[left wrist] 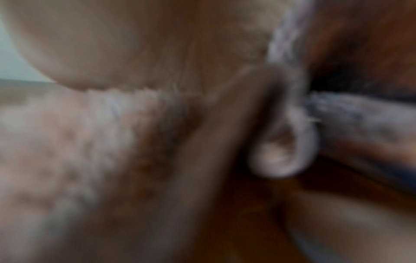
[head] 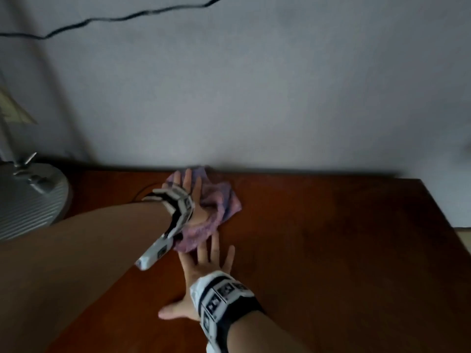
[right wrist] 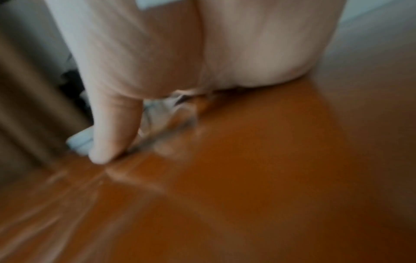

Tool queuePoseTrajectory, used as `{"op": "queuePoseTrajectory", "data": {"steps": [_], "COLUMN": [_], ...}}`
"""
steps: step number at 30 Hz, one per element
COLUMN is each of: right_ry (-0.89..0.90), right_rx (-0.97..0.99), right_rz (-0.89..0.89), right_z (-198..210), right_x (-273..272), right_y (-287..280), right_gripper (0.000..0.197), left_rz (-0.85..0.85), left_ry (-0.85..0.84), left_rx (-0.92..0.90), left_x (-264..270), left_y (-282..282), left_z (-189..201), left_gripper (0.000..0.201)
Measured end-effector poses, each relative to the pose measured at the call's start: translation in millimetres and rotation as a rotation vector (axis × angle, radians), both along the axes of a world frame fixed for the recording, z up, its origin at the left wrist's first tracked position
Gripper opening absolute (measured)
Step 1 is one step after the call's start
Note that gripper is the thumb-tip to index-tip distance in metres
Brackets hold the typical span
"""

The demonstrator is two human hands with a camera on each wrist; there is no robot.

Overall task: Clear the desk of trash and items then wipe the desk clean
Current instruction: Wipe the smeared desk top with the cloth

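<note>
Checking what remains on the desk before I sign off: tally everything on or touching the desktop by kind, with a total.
Purple cloth: 1, pressed flat under the left hand
Hands: 2, left hand on the cloth, right hand flat on the bare desk
Fan base: 1, at the desk's left edge; whether it stands on the desk cannot be told
Total: 4

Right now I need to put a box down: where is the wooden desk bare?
The brown wooden desk is bare right of the purple cloth, out to its right edge. Crowded: the left hand pressing the cloth at the wall, the right hand flat beside it, the grey fan base far left.
</note>
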State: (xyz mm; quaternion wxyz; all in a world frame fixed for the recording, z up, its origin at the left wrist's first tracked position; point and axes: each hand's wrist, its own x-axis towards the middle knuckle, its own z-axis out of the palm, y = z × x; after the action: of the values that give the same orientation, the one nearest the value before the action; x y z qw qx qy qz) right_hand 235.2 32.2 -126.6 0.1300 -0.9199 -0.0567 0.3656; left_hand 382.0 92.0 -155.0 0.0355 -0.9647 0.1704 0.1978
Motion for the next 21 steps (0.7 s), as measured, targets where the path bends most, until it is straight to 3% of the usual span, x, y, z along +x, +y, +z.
{"op": "queuePoseTrajectory", "data": {"steps": [3,6,8,14,21], "right_ry": [-0.114,-0.025,0.081,0.079,0.050], "right_rx": [-0.030,-0.306,-0.392,-0.317,-0.261], "right_rz": [0.004,-0.386,-0.561,-0.577,-0.573], "right_z": [2.7,-1.8,-3.3,-6.1,-8.7], "right_x": [-26.4,-53.1,-61.9,-63.1,-63.9], "right_y": [-75.9,-169.5,-209.1,-224.0,-227.8], "right_gripper": [0.116,0.137,0.144,0.145,0.144], "left_rz": [-0.053,-0.019,-0.029,-0.075,-0.147], "left_ry": [0.080,0.120,0.081,0.032,0.093], "left_rx": [0.096,0.106,0.082,0.060,0.159], "left_x": [-23.0,-18.8,-9.6,-14.5,-33.6], "left_y": [-12.3,-30.1,-49.2,-107.7,-141.2], "left_z": [1.8,7.6,7.6,10.7,13.2], "left_gripper": [0.098,0.102,0.101,0.102,0.102]}}
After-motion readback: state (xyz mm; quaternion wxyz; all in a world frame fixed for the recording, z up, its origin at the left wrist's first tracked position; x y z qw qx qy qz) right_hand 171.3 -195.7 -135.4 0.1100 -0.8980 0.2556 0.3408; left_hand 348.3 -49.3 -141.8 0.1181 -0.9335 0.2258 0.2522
